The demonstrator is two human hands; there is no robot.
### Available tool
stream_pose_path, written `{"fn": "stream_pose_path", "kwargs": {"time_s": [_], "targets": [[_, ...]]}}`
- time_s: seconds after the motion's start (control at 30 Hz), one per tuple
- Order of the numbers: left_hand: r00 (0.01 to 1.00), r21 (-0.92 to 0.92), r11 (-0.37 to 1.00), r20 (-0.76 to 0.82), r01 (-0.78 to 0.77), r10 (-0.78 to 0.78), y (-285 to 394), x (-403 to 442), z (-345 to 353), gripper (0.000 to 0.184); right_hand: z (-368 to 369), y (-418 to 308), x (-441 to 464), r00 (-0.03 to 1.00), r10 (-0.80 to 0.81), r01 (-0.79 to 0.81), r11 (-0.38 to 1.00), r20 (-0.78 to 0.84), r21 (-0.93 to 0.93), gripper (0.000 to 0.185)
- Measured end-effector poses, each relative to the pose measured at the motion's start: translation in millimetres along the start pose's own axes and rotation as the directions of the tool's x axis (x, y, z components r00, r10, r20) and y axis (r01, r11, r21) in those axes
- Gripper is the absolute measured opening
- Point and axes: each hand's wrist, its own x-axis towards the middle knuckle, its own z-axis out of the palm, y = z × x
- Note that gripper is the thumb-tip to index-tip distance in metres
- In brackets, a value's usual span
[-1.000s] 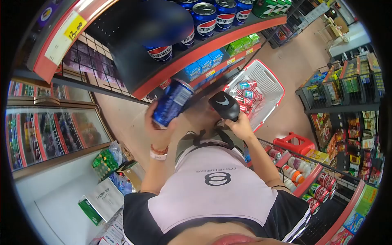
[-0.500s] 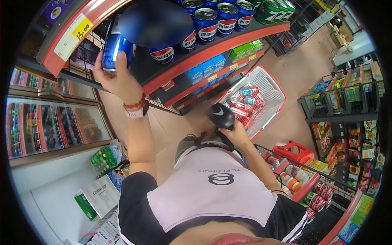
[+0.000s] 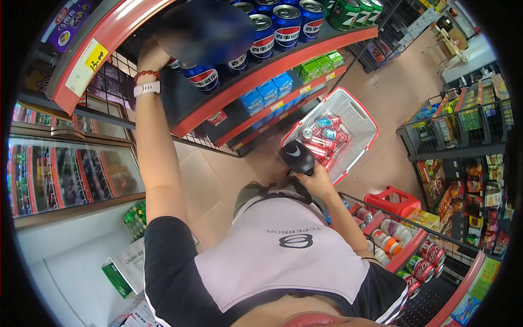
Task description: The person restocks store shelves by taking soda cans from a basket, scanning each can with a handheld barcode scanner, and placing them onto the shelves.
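Note:
My left hand [image 3: 153, 54] reaches into the shelf at the upper left, with a pale watch and a red bead bracelet at the wrist. A dark blurred patch covers its fingers, so its grip is hidden. Beside it stand blue Pepsi cans [image 3: 204, 77], with more in rows to the right. Low in front of my body, my right hand [image 3: 317, 177] is closed beside a black rounded item with a white swoosh [image 3: 297, 157]. What its fingers hold is hidden. Just beyond lies a white basket with a red rim [image 3: 359, 117], holding several red cans [image 3: 321, 150].
Green cans [image 3: 344, 14] stand at the shelf's right end, above blue boxes [image 3: 267, 92] and green boxes [image 3: 318, 66]. A glass-door fridge [image 3: 71, 169] is on the left. At right are a red stool [image 3: 392, 203] and a rack of bottles and cans [image 3: 419, 240].
My left hand has moved up and deeper into the shelf. The blue can it held is now out of sight. My right hand and the basket stay about where they were.

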Motion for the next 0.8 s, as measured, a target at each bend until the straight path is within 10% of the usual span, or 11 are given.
{"fn": "stream_pose_path", "kwargs": {"time_s": [0.3, 0.4, 0.57, 0.8], "targets": [[0.978, 0.157, 0.986, 0.192, 0.056, -0.086, 5, 11, 19, 0.073, -1, 9, 1, 1.000, 0.004, -0.004, 1.000, 0.012, 0.009, 0.044], [0.993, -0.027, 0.998, 0.098, 0.065, -0.062, -7, 11, 21, 0.067, -1, 8, 2, 1.000, 0.005, -0.005, 1.000, 0.002, -0.004, 0.044], [0.851, -0.403, 0.751, 0.297, 0.523, -0.433, -39, -3, 21, 0.063, -2, 1, 2, 1.000, 0.026, -0.026, 0.999, -0.001, -0.031, 0.044], [0.924, -0.700, 0.605, 0.246, 0.379, -0.293, -36, -14, 44, 0.058, 0, -4, 3, 1.000, 0.014, -0.012, 0.997, 0.024, -0.077, 0.043]]}}
